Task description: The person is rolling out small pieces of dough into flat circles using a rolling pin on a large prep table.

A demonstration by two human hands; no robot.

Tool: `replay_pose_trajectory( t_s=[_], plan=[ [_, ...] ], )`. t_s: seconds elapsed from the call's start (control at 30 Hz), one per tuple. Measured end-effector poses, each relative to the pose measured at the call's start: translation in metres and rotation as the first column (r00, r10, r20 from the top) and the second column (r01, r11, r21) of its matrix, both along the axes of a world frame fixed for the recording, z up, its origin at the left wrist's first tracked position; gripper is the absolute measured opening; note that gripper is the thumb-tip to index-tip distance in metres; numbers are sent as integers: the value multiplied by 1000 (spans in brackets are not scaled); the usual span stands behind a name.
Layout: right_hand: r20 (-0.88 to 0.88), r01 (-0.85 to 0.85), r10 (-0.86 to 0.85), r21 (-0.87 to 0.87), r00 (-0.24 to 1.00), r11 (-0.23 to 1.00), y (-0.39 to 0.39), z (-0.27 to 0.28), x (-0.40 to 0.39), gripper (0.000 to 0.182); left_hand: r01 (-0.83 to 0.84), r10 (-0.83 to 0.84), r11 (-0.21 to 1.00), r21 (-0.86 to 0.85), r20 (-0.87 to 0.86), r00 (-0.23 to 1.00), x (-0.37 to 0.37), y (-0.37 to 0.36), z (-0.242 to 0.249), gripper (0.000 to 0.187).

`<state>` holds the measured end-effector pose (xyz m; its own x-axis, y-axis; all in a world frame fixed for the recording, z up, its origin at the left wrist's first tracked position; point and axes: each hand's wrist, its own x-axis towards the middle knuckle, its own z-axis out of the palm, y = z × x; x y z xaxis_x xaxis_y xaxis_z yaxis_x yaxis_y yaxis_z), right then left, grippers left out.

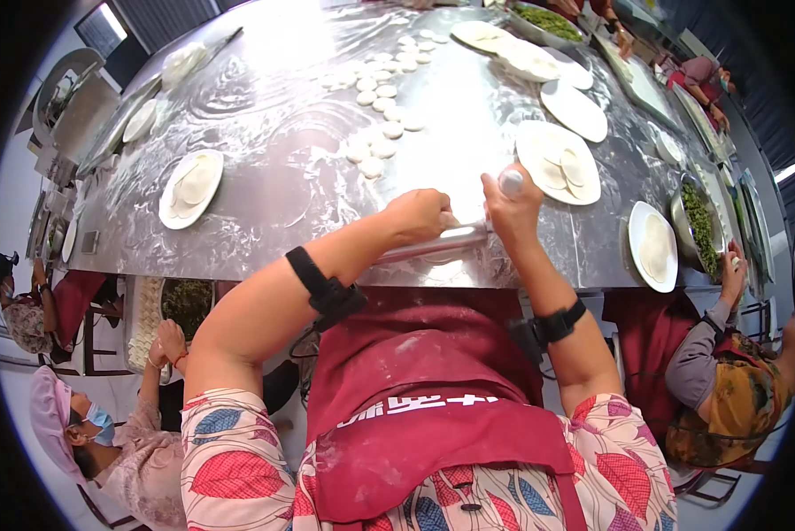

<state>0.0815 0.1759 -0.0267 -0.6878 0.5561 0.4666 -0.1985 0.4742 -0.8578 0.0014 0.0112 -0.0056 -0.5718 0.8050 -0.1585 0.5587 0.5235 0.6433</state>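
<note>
My right hand [514, 208] is wrapped around the end of a metal rolling pin [442, 241]; a pale rounded end [510, 182] shows at the top of that fist. The pin lies across the near edge of the floured steel table, and a pale bit of dough [444, 257] peeks out below it. Just above the pin, my left hand [420, 219] is closed, with something pale at its fingertips that I cannot make out. Ahead, several small dough discs [383, 104] lie scattered. To the right of my fist stands a white plate [528, 133] with flat dough wrappers [567, 166].
Another plate of wrappers [194, 184] stands at left. More white plates [575, 111] line the right, with a metal bowl of chopped greens [698, 221] beyond. Co-workers sit close on both sides, one person in a pink cap [50, 403] at lower left.
</note>
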Motion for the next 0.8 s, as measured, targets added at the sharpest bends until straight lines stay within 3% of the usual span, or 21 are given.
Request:
replay_pose_trajectory(
  t_s=[0.07,0.23,0.33,0.4,0.47,0.5,0.53,0.63,0.67,0.73,0.8],
  plan=[
    [25,-12,14,-77,1000,997,-9,6,28,23,67,-68,997,-27,-55,996,4,-2,-2,23],
    [87,-2,15,-148,996,989,-20,5,66,21,46,-48,999,28,76,996,-2,-18,-7,19],
    [-21,-15,13,-58,1000,998,-6,1,13,21,51,-53,997,52,39,998,-4,-23,0,17],
    [-116,19,-2,138,993,990,-5,11,-13,21,16,-14,997,69,-35,999,-16,-22,-14,19],
    [-77,76,-60,225,995,971,-1,5,-19,22,-27,26,998,55,23,999,-17,-25,-13,19],
    [-45,28,-24,92,999,995,-3,4,-12,23,-30,27,999,45,69,997,-15,-27,-8,20],
    [-77,58,-45,171,996,984,-4,9,2,23,-38,34,999,32,120,992,-10,-28,-2,21],
    [-34,1,1,81,999,997,-13,11,50,23,-40,38,998,-48,-37,999,12,-25,17,24],
    [-16,-22,23,50,1000,998,-16,18,63,22,-16,11,999,-42,-127,992,16,-22,15,22],
    [-49,-130,128,-26,991,991,-19,15,79,20,30,-24,999,41,-142,990,11,-11,4,17],
    [-49,-203,200,-73,979,976,-17,15,86,20,-4,-1,997,81,61,998,-5,13,2,15]
  ],
)
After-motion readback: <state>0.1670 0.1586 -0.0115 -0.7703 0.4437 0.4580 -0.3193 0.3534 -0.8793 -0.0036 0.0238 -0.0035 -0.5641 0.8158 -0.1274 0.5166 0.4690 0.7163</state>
